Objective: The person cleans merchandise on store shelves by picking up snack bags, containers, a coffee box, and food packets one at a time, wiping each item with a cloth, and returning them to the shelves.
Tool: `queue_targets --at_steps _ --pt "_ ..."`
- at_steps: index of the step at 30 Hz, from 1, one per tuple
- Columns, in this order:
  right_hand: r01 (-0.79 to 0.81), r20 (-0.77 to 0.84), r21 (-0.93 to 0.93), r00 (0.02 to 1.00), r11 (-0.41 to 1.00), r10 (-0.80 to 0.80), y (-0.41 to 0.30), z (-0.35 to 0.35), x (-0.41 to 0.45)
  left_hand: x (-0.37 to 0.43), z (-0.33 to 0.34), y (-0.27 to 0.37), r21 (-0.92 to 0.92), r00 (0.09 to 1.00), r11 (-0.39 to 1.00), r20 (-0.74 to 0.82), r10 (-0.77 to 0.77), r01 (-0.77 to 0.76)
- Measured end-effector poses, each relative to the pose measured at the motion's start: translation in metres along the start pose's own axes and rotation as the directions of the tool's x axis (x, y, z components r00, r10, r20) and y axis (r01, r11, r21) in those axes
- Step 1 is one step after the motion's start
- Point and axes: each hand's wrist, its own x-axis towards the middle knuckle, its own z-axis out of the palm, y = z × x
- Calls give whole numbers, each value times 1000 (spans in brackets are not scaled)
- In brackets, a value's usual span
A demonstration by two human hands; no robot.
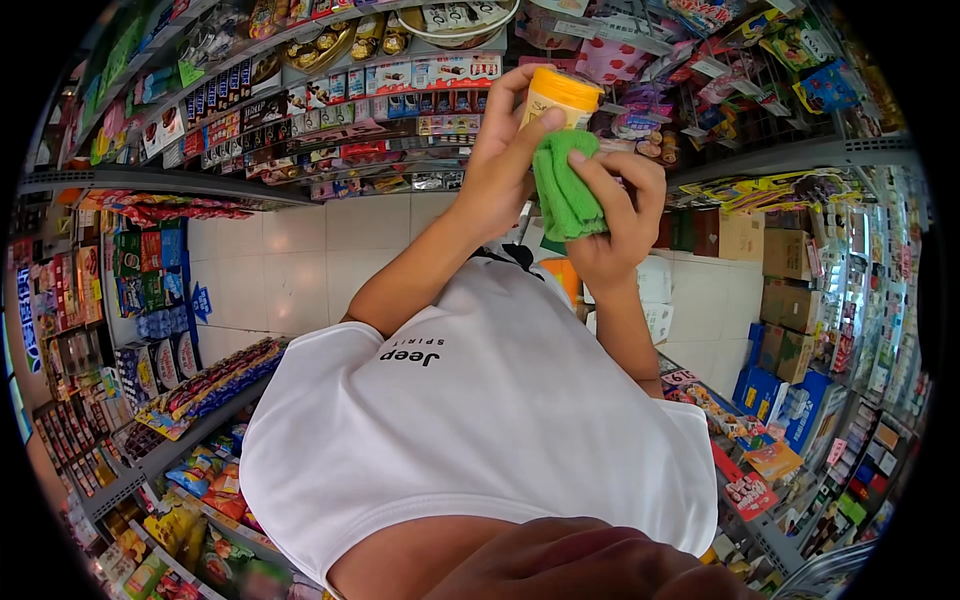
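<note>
A plastic jar with a yellow lid (564, 90) is gripped in my left hand (499, 154), with the thumb across its front. The jar's label bears writing. My right hand (619, 202) holds a folded green cloth (568, 187), whose upper end lies against the lower part of the jar. Both hands are raised close together in front of shelves of packaged sweets. The cloth hides the jar's bottom.
Ahead, boxed chocolates (457, 71) and a round basket (457, 30) stand on the shelves, with hanging bags (615, 58) to the right. Cardboard boxes (787, 300) are stacked at the far right. Snack shelves (202, 405) stand behind me, and pale floor tiles (292, 262) show at left.
</note>
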Motion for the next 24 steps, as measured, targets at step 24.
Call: queue_targets --at_steps 24 --pt "-77 -16 84 997 994 78 -2 -10 -1 -7 4 9 -61 996 998 82 35 -30"
